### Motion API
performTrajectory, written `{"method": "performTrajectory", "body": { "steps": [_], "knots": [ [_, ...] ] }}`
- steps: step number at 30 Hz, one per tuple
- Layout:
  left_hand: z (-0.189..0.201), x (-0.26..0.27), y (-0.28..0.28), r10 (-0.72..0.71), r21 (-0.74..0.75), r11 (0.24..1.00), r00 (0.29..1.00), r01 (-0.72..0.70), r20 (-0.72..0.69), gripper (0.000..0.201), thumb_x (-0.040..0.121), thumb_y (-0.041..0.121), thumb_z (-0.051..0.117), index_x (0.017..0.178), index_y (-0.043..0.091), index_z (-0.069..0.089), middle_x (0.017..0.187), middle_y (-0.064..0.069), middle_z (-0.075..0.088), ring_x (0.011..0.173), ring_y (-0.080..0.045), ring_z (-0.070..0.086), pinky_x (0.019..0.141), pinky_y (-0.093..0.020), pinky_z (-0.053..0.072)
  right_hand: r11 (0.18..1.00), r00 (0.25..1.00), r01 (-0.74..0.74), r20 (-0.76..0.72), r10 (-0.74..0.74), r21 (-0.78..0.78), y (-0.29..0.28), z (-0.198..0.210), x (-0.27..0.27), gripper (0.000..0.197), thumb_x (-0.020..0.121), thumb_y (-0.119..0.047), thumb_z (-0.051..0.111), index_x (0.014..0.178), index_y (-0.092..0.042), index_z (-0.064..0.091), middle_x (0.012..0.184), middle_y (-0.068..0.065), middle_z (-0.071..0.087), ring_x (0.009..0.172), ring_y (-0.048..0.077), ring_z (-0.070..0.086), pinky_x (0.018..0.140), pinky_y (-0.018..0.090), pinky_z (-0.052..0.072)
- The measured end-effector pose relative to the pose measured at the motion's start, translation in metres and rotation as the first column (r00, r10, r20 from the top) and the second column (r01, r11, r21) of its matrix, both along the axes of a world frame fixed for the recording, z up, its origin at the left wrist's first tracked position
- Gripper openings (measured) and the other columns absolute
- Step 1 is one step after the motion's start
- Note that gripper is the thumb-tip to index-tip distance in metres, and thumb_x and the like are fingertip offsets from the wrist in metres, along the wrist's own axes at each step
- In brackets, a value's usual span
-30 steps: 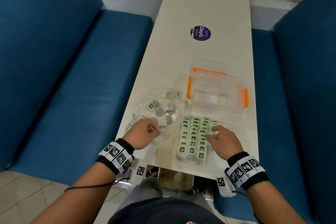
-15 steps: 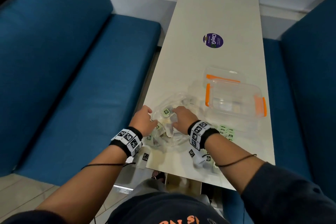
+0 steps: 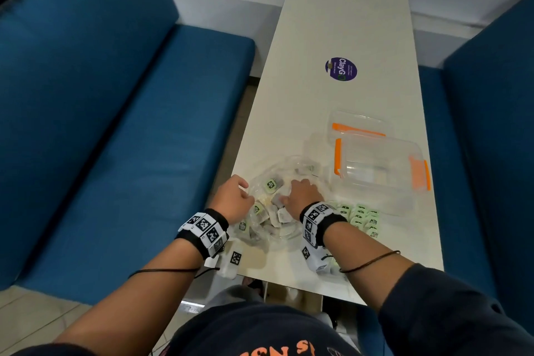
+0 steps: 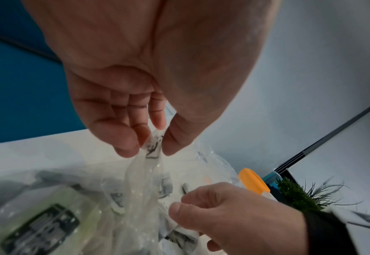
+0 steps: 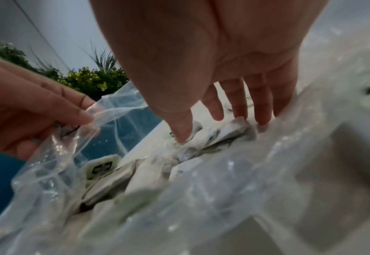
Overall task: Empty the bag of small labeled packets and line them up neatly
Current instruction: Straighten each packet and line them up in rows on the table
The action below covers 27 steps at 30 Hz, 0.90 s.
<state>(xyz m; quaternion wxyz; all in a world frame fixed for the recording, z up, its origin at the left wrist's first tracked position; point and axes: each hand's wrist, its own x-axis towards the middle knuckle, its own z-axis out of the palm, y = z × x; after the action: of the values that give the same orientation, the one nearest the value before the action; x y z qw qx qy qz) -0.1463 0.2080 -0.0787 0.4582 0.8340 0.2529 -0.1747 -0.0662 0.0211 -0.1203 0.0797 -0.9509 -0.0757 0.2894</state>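
Lower centre of frame: our left hand (image 3: 234, 202) pinches clear bag (image 3: 277, 228) rim; our right hand (image 3: 300, 196), fingers spread, digs among packets (image 3: 270, 184) inside.

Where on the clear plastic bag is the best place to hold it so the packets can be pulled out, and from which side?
Hold the clear plastic bag by the loose rim of its mouth, from its left side. The film there is thin and slack, so a pinch works. The left hand already pinches that edge, keeping the mouth open while the right hand reaches for the packets inside.

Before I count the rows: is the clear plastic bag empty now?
Not empty. The clear plastic bag holds small packets; the right hand reaches among them.
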Motion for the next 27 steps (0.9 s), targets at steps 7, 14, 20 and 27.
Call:
{"method": "performTrajectory", "body": {
  "steps": [7, 14, 20, 27],
  "knots": [
    [0.0, -0.001, -0.005, 0.047, -0.083, 0.995, 0.999, -0.047, 0.001, 0.024, 0.092, 0.015, 0.067, 0.112, 0.02, 0.054, 0.098, -0.005, 0.068, 0.086, -0.027, 0.071, 0.07, -0.037, 0.061, 0.998, 0.998, 0.053, -0.048, -0.051, 0.045, 0.025, -0.008, -0.009, 0.063, 0.089, -0.049, 0.068, 0.142, -0.021, 0.047, 0.129, 0.01, 0.058, 0.119, 0.034, 0.056, 0.096, 0.045, 0.052],
    [0.0, 0.0, -0.003, 0.067, -0.129, 0.989, 0.998, -0.067, -0.001, 0.026, 0.09, 0.015, 0.069, 0.112, 0.019, 0.054, 0.098, -0.008, 0.068, 0.075, -0.024, 0.067, 0.071, -0.048, 0.063, 0.991, 0.996, 0.029, -0.083, -0.019, 0.13, 0.027, -0.002, -0.015, 0.054, 0.092, -0.019, 0.068, 0.142, -0.022, 0.048, 0.132, 0.012, 0.048, 0.092, 0.03, 0.061, 0.083, 0.036, 0.054],
    [-0.001, 0.002, -0.003, 0.063, -0.125, 0.99, 0.998, -0.063, -0.005, 0.026, 0.091, 0.015, 0.07, 0.111, 0.019, 0.054, 0.099, -0.009, 0.068, 0.077, -0.023, 0.068, 0.072, -0.044, 0.063, 0.992, 0.992, 0.028, -0.127, -0.012, 0.122, 0.024, 0.005, -0.013, 0.043, 0.088, -0.015, 0.065, 0.13, -0.022, 0.057, 0.11, 0.002, 0.068, 0.101, 0.027, 0.064, 0.085, 0.036, 0.05],
    [-0.003, 0.003, 0.003, 0.08, -0.029, 0.996, 0.996, -0.079, 0.037, 0.026, 0.089, 0.024, 0.075, 0.109, 0.02, 0.058, 0.106, 0.001, 0.064, 0.093, -0.017, 0.066, 0.082, -0.035, 0.057, 0.955, 0.982, 0.102, -0.183, -0.051, 0.28, 0.009, 0.015, -0.013, 0.016, 0.087, -0.011, 0.068, 0.075, -0.016, 0.058, 0.077, 0.002, 0.063, 0.069, 0.017, 0.057, 0.059, 0.027, 0.046]
  ]
}}
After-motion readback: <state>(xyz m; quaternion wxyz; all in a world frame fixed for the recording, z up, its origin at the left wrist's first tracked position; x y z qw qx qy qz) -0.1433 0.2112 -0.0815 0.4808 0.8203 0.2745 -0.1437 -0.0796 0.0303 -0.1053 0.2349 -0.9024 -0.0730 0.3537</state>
